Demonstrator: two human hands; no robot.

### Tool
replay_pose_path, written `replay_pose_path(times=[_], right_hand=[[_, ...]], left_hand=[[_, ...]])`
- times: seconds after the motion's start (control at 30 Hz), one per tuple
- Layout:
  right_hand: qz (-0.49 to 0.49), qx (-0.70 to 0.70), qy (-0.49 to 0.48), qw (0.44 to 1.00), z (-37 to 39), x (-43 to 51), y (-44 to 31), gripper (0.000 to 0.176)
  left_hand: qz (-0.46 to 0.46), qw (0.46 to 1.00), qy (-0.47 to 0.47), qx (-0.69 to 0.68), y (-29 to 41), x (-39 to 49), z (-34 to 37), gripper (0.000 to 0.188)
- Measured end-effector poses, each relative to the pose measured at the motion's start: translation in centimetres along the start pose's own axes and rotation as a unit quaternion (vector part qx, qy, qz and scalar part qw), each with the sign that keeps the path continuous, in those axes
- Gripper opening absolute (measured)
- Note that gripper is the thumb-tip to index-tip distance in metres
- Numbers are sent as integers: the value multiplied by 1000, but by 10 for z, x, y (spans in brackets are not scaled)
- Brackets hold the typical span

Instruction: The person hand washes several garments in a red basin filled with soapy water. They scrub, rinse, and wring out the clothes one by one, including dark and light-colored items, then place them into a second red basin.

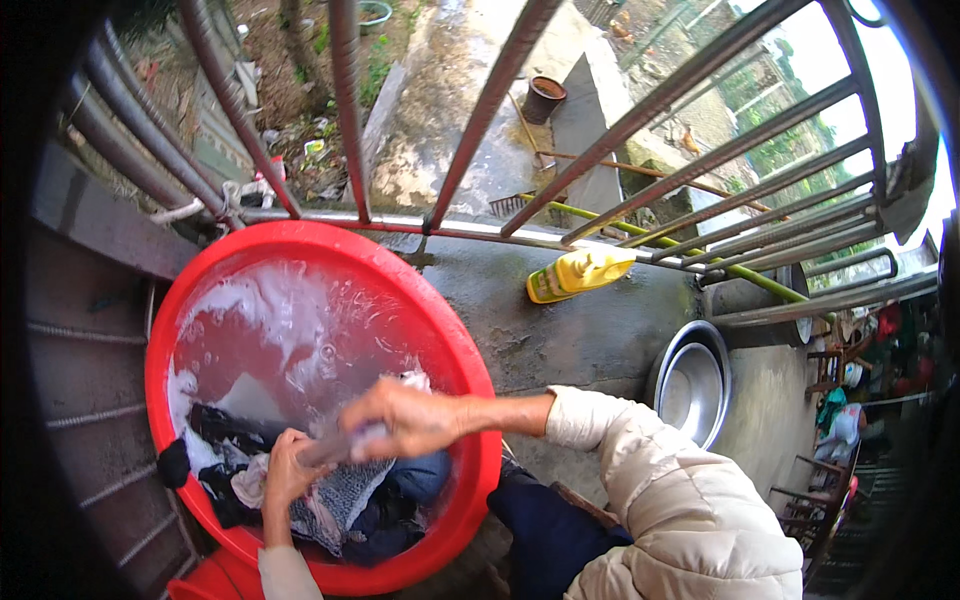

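A large red plastic tub (476, 375) of foamy water (292, 315) stands before me, with wet clothes in its near part. My left hand (286, 466) grips a stretched grey-brown cloth (330, 448) above the clothes. My right hand (409, 421), blurred, grips the other end of that cloth. Beneath my hands lie a grey knitted garment (352, 487), a dark blue garment (421, 476) and a black garment (232, 426). A pale pink cloth (251, 480) touches the area beside my left hand. A small black cloth (174, 463) hangs over the left rim.
Metal railings (480, 120) run behind the tub. A yellow detergent bottle (577, 274) stands on the wet concrete floor (510, 330). Nested metal basins (690, 382) are at right, near a green pole (675, 244). Another red container (217, 577) shows below the tub.
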State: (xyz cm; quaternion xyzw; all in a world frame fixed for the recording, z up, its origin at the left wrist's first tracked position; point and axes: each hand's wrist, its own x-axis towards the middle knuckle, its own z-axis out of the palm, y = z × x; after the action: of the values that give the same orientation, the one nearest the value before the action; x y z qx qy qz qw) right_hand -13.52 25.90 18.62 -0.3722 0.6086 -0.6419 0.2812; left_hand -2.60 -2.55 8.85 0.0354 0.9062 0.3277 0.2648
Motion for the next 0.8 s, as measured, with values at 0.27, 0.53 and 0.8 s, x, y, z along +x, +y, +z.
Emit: replay_pose_path(times=[0.27, 0.53, 0.8], right_hand=[[62, 162, -100, 980, 2, 11, -66, 18], [173, 19, 33, 984, -44, 73, 104, 31], [232, -393, 171, 873, 20, 84, 161, 69]], left_hand=[[-51, 862, 186, -469, -9, -80, 31, 50], [-139, 573, 204, -781, -40, 9, 58, 36], [-151, 657, 314, -669, -75, 63, 73, 65]])
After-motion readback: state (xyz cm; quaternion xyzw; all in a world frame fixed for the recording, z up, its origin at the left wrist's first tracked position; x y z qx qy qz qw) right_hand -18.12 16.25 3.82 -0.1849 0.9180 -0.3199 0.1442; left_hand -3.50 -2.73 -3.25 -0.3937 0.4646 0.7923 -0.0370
